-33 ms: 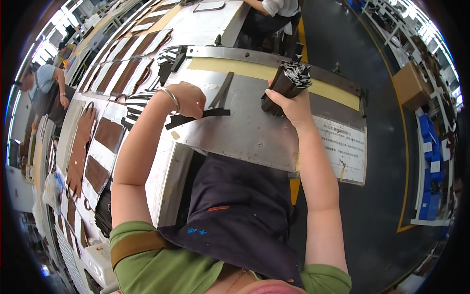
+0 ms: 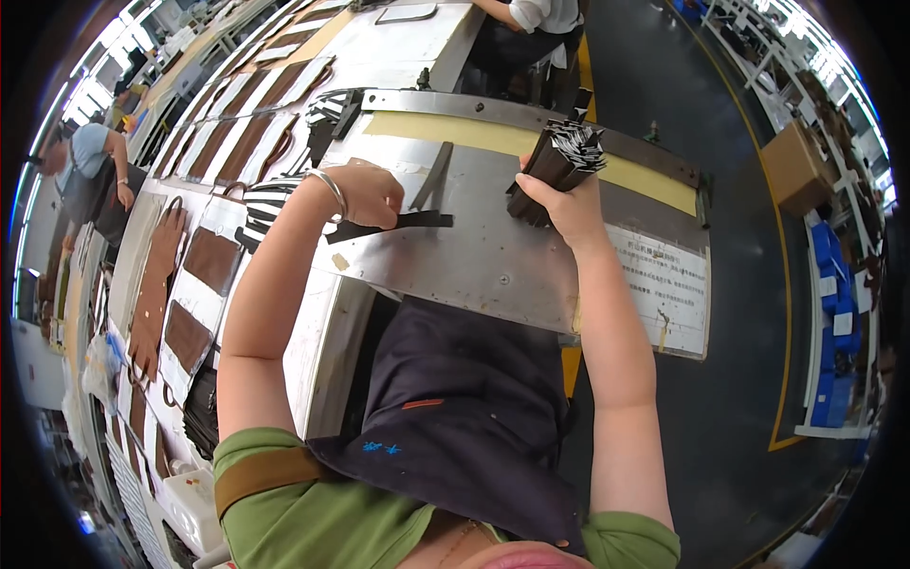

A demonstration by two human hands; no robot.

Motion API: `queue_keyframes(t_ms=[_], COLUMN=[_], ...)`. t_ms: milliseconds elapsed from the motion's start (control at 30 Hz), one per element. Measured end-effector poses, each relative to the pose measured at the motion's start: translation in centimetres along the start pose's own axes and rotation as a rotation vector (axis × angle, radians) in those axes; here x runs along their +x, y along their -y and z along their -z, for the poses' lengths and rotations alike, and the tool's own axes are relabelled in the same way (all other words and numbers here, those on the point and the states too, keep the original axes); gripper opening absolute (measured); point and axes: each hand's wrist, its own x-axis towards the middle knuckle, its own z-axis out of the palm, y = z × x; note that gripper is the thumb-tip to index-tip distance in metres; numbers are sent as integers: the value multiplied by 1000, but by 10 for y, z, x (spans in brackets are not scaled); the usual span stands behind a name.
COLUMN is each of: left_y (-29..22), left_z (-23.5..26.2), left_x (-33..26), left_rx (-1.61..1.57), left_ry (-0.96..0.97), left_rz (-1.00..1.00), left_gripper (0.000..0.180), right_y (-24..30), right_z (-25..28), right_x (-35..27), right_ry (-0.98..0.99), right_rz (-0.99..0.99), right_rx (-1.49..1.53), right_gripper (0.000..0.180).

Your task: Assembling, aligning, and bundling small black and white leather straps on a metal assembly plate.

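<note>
My left hand [image 2: 368, 192], a metal bangle at its wrist, is closed on a dark strip [image 2: 427, 220] over the metal plate [image 2: 474, 256]. The strip's ends stick out on both sides of my fingers. Another dark strip [image 2: 433, 177] lies slantwise on the plate, close to the held one. To the right, my right hand [image 2: 573, 207] grips a thick bundle of dark strips [image 2: 555, 175] with pale edges showing at the top. The bundle stands nearly upright over the plate; whether its lower end touches the metal is unclear.
A metal bar [image 2: 427, 101] and a yellow band [image 2: 455, 131] cross the plate's far side. Brown pieces [image 2: 213, 264] and striped bundles [image 2: 265, 204] cover the table at left. A printed sheet [image 2: 664, 294] hangs at right. Another person [image 2: 531, 38] sits beyond.
My left hand and its strip have shifted slightly to the right, the strip turning a little flatter. My right hand and the bundle have hardly moved.
</note>
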Motion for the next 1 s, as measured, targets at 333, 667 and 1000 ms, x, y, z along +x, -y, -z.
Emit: queue_keyframes(t_ms=[333, 667, 1000], left_y=[9, 22, -20], left_z=[-7, -16, -36], left_x=[-9, 32, 83], left_rx=[-403, -663, -296], left_ry=[193, -532, -516], left_rz=[-136, -22, 158], left_gripper=[58, 52, 61], right_y=[-2, 7, -3], right_z=[-5, -7, -11], right_x=[-4, -2, -7], right_ry=[-89, -78, -38], right_rz=[-39, 45, -9], right_rx=[179, 242, 123], right_gripper=[19, 19, 23])
